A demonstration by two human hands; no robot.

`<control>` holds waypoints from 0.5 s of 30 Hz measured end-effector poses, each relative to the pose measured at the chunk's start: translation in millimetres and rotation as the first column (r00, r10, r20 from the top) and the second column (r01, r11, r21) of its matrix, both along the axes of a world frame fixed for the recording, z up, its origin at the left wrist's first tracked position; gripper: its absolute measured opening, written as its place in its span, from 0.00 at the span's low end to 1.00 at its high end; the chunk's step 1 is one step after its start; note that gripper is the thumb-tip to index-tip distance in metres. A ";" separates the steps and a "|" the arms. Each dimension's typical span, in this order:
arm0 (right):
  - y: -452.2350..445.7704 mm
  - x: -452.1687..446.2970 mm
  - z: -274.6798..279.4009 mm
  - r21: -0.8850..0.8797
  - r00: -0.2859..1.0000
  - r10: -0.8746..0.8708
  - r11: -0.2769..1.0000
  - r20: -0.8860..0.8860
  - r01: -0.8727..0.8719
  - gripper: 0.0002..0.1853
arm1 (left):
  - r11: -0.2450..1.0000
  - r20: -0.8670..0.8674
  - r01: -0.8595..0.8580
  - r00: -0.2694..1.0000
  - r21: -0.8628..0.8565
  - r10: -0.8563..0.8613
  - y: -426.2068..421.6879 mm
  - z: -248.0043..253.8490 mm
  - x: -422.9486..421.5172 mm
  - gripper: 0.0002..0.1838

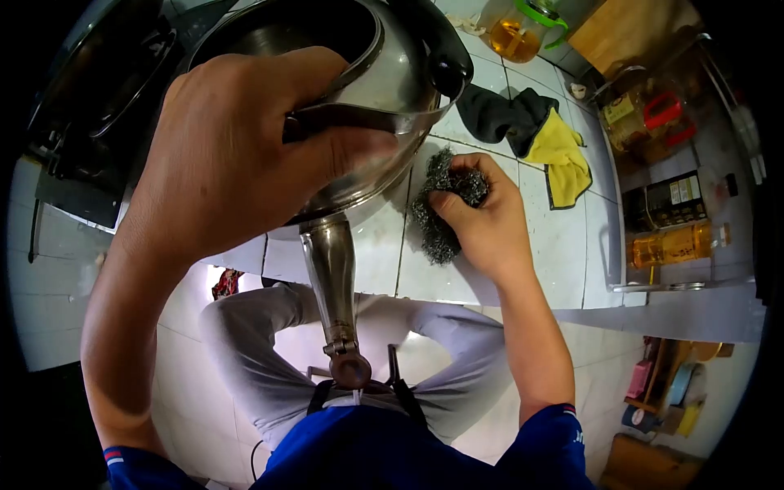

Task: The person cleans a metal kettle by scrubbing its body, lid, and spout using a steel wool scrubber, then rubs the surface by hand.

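Observation:
A stainless steel kettle (404, 61) is at the top centre, its lid off and its dark inside partly showing. Its spout (328, 269) points down toward my lap and ends in a brown cap. My left hand (237, 155) is closed on the kettle's near rim, thumb on the outer wall. A black handle (445, 49) curves up on the kettle's right side. In my right hand (490, 216), a dark steel wool scourer (438, 220) is pinched beside the kettle, low over the tiles; whether it touches them I cannot tell.
A black and yellow cloth (559, 155) lies on the white tiled counter (376, 273) to the right. Behind it stands a glass jug (518, 37) of amber liquid with a green lid. Bottles, one an oil bottle (674, 245), fill a rack at right. A dark stove (98, 106) is at left.

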State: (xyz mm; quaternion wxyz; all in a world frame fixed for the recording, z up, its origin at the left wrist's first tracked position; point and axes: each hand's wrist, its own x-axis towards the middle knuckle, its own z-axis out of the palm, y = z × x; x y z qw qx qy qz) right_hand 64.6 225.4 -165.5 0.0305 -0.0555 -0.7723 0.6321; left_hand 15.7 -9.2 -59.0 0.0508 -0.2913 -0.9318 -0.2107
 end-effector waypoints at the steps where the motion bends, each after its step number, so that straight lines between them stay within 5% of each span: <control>1: 0.5 0.6 -1.9 0.051 1.000 0.008 0.999 -0.011 -0.008 0.15 | 1.000 -0.039 0.025 0.999 -0.004 -0.025 -0.7 -1.1 -0.6 0.24; 5: -1.4 2.3 2.5 0.111 0.999 0.015 0.994 -0.030 -0.012 0.15 | 0.997 -0.063 0.069 0.996 0.017 -0.068 -1.3 -2.5 -0.9 0.27; 12: -0.7 11.0 13.2 -0.042 0.996 -0.054 0.998 -0.076 0.051 0.15 | 0.976 -0.026 0.215 0.976 0.042 -0.214 -10.3 -0.6 -3.1 0.36; 15: 3.7 20.1 13.8 -0.095 0.995 -0.086 0.992 -0.057 0.080 0.15 | 0.914 -0.251 0.406 0.886 0.009 -0.391 -16.4 -1.5 -5.5 0.44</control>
